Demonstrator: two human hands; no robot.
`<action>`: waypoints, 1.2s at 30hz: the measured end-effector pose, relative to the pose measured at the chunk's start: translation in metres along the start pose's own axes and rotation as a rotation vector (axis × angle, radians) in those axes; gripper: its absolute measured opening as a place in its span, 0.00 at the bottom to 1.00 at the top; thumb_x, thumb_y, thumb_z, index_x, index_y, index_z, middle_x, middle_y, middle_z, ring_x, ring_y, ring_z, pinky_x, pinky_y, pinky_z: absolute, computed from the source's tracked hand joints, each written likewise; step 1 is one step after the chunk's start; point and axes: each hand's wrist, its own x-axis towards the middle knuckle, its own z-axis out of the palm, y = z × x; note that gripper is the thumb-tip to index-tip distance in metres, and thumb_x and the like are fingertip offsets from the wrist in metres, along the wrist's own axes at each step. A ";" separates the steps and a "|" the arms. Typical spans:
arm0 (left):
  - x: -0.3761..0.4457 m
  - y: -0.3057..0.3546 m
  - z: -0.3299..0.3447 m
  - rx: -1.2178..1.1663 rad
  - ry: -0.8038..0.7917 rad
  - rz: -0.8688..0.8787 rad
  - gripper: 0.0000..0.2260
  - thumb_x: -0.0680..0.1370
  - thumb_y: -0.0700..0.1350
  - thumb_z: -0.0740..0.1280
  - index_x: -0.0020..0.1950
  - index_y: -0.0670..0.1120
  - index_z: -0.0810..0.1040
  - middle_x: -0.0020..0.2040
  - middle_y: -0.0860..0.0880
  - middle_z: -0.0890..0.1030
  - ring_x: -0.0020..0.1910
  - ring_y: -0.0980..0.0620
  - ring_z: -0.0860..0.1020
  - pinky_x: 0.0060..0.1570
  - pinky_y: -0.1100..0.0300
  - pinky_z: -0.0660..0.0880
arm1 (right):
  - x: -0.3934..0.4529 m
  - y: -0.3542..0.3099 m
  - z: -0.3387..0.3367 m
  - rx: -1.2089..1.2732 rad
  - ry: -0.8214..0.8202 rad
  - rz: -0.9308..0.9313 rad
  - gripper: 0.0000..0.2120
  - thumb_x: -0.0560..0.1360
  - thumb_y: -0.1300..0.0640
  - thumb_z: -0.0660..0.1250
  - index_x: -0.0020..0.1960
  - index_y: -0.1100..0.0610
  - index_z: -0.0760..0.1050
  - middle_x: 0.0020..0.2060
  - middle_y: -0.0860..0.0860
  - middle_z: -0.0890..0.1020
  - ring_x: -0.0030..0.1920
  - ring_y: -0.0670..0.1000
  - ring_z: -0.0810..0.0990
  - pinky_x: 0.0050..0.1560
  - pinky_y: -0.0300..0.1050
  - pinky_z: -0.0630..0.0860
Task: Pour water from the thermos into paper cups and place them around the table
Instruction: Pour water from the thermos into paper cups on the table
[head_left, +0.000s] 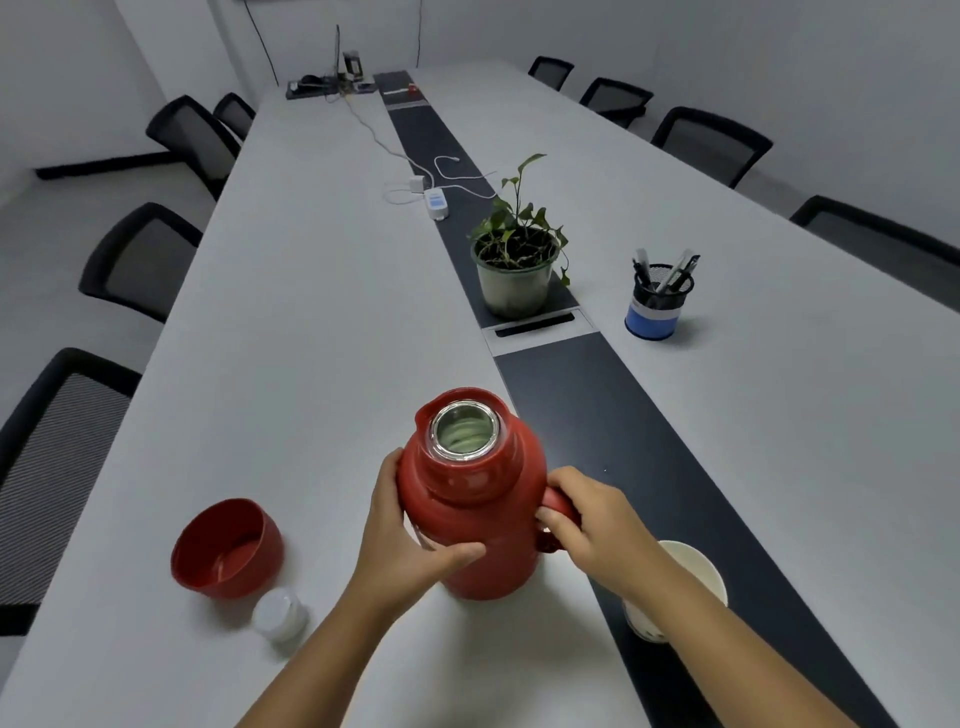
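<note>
A red thermos (475, 488) stands upright on the near end of the long white table (291, 322), its mouth uncovered and showing a shiny metal rim. My left hand (410, 540) wraps around its left side. My right hand (587, 525) is closed on the red handle at its right. The thermos's red cap (227, 548) lies upside down on the table to the left, with a white stopper (279, 616) just in front of it. A white paper cup (680, 592) stands to the right, partly hidden behind my right forearm.
A potted plant (517, 260) sits on the dark centre strip (587, 395) beyond the thermos. A blue mesh pen holder (657, 301) stands at the right. White cables and a charger (435, 200) lie farther back. Black chairs (140, 260) line both sides.
</note>
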 end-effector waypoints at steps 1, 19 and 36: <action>0.005 -0.003 0.000 0.004 -0.003 -0.006 0.38 0.48 0.53 0.75 0.55 0.66 0.64 0.56 0.63 0.72 0.54 0.70 0.73 0.49 0.75 0.70 | 0.007 0.003 0.001 0.003 -0.008 0.005 0.08 0.74 0.60 0.63 0.49 0.65 0.72 0.42 0.59 0.79 0.43 0.59 0.75 0.45 0.49 0.70; -0.016 -0.010 0.018 0.515 0.198 0.103 0.39 0.63 0.48 0.77 0.68 0.41 0.63 0.62 0.56 0.68 0.63 0.59 0.65 0.62 0.73 0.58 | -0.011 0.047 -0.028 -0.060 -0.072 0.010 0.18 0.74 0.52 0.63 0.63 0.53 0.70 0.57 0.41 0.71 0.61 0.41 0.67 0.57 0.27 0.57; -0.082 -0.007 0.132 0.213 -0.457 -0.170 0.30 0.64 0.51 0.71 0.61 0.65 0.62 0.63 0.59 0.70 0.61 0.60 0.69 0.57 0.68 0.68 | -0.132 0.082 -0.022 -0.032 0.033 0.222 0.09 0.70 0.57 0.70 0.47 0.45 0.76 0.51 0.33 0.71 0.57 0.40 0.72 0.51 0.22 0.64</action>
